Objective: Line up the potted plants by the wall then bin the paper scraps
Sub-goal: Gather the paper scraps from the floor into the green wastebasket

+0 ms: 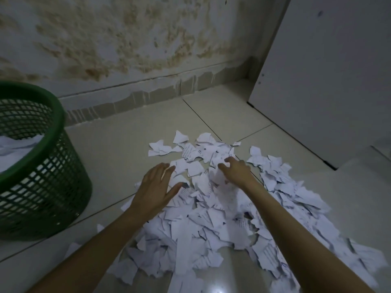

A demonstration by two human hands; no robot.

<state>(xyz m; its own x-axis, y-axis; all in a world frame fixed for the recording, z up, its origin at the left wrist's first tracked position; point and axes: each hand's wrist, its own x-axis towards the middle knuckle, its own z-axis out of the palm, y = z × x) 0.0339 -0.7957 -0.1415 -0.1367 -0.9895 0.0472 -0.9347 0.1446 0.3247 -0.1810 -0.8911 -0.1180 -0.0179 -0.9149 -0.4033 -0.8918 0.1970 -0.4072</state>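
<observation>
A wide heap of torn white paper scraps (211,218) with printed text lies on the pale tiled floor, spreading from centre to lower right. My left hand (155,187) lies flat, fingers straight and spread, on the heap's left edge. My right hand (236,169) reaches over the far part of the heap, fingers loosely bent and touching the scraps, with nothing clearly held. A green plastic mesh bin (53,170) stands at the left with white paper visible inside it. No potted plants are in view.
A stained wall (127,39) with a tiled skirting runs across the back. A white cabinet panel (328,81) stands at the right, close to the heap. Bare floor tiles (118,144) lie between the bin and the scraps.
</observation>
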